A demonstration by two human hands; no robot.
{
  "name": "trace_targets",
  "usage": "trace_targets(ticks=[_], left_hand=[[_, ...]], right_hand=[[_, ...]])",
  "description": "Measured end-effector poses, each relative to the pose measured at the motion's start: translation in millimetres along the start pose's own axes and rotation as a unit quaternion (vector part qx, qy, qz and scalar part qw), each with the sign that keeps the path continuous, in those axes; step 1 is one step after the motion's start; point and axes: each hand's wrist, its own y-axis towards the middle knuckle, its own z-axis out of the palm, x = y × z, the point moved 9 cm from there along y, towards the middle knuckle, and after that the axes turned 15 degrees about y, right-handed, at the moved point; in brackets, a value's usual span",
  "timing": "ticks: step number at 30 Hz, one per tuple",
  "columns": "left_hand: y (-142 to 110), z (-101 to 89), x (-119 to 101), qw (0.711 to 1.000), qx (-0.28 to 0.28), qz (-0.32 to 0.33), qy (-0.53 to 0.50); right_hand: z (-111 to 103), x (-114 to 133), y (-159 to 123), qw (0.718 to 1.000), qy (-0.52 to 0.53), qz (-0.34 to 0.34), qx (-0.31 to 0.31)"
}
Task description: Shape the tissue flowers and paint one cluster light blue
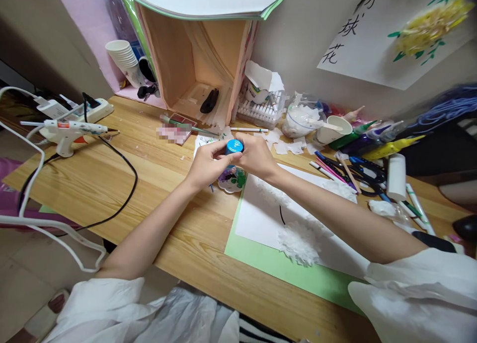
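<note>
My left hand [207,163] and my right hand [258,155] meet over the table, both closed around a small bottle with a round blue cap [234,146]. My left thumb lies across the bottle's near side, and most of its body is hidden by my fingers. Just beneath, a white paint palette [230,185] carries purple, dark and green smears. Under my right forearm lies a white sheet [253,219] on green paper [238,246]. Fluffy white paper flowers [300,241] and a short black line are on that sheet.
At left, a hot glue gun [67,132] stands with cables by a power strip [100,109]. Behind my hands are an open box [175,60], a paper cup [333,129] and paper scraps [283,147]. Scissors [367,171], pens and paint bottles [391,147] crowd the right.
</note>
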Motion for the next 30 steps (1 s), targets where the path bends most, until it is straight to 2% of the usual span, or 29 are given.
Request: trace_targets(ticks=[5, 12, 18, 22, 27, 30], left_hand=[[-3, -4.5, 0, 1.000, -0.030, -0.002, -0.001], [-4, -7.2, -1, 0.999, -0.044, -0.004, -0.014], [-4, -6.8, 3, 0.997, -0.044, -0.003, -0.059], [-5, -8.6, 9, 0.993, -0.063, -0.008, -0.097], [-5, -9.9, 12, 0.993, -0.078, -0.020, -0.092], [-4, -9.5, 10, 0.994, -0.062, -0.006, -0.090]], right_hand=[[2, 3, 0, 1.000, -0.021, -0.018, 0.001], [3, 6, 1, 0.999, -0.008, -0.030, 0.014], [0, 6, 0, 0.999, 0.037, -0.015, 0.001], [3, 2, -3, 0.996, 0.082, 0.006, 0.034], [-1, 8, -6, 0.994, 0.078, -0.051, 0.050], [-1, 8, -7, 0.989, 0.128, -0.045, 0.056]])
